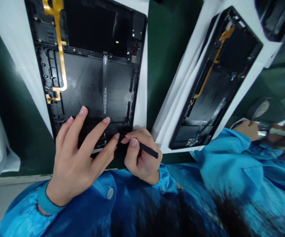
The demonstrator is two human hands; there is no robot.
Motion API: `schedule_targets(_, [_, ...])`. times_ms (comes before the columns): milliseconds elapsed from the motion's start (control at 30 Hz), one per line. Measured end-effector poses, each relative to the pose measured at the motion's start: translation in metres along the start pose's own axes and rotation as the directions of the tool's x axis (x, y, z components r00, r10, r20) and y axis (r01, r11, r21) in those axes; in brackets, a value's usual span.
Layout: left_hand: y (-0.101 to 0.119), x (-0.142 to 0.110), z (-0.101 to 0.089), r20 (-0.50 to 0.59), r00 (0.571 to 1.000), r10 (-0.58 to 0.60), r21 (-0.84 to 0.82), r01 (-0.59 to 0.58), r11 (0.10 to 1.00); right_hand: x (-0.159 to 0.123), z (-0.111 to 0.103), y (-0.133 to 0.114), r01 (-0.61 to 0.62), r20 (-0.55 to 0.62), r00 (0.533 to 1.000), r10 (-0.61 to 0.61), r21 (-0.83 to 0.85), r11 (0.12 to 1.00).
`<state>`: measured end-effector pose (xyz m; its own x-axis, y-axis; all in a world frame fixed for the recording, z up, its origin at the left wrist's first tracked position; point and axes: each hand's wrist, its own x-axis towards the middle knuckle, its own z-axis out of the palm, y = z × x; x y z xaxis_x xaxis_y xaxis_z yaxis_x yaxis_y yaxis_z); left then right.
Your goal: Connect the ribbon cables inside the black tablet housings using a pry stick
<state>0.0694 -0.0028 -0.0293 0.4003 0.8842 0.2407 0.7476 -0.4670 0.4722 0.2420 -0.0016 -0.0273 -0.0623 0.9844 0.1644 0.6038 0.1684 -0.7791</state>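
- A worker's left hand [77,164] reaches palm-down over the near end of an open black device casing [88,79], its fingers spread.
- The right hand [142,158], at the casing's near right corner, pinches a slim black tool [149,151] between thumb and fingers; whether the tip touches the casing cannot be told.
- The casing lies on white cloth [16,49] atop a green tabletop [161,49], in front of the worker. An orange ribbon cable [61,62] lines its left side; a grey strip [105,82] runs down the middle.
- To the right, a second open casing [204,105] rests at a slant on white cloth, near a co-worker's blue sleeve [227,140].
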Motion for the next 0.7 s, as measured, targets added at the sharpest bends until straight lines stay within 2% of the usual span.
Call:
schedule_targets(367, [0.0024, 0.0003, -0.0005, 0.002, 0.999, -0.041, -0.021, 0.041, 0.999, -0.0017, 0.0025, 0.0045, 0.010, -0.048, 0.999, -0.008, 0.039, 0.999])
schedule_targets(600, [0.0000, -0.0004, -0.0004, 0.005, 1.000, 0.001, 0.039, -0.001, 0.999, -0.0021, 0.0011, 0.0038, 0.006, -0.028, 1.000, -0.004, 0.066, 0.998])
schedule_targets(700, [0.0006, -0.0002, -0.0029, 0.046, 0.999, 0.003, 0.087, -0.007, 0.996, -0.0015, 0.0011, 0.0028, 0.005, -0.027, 1.000, -0.003, 0.046, 0.999])
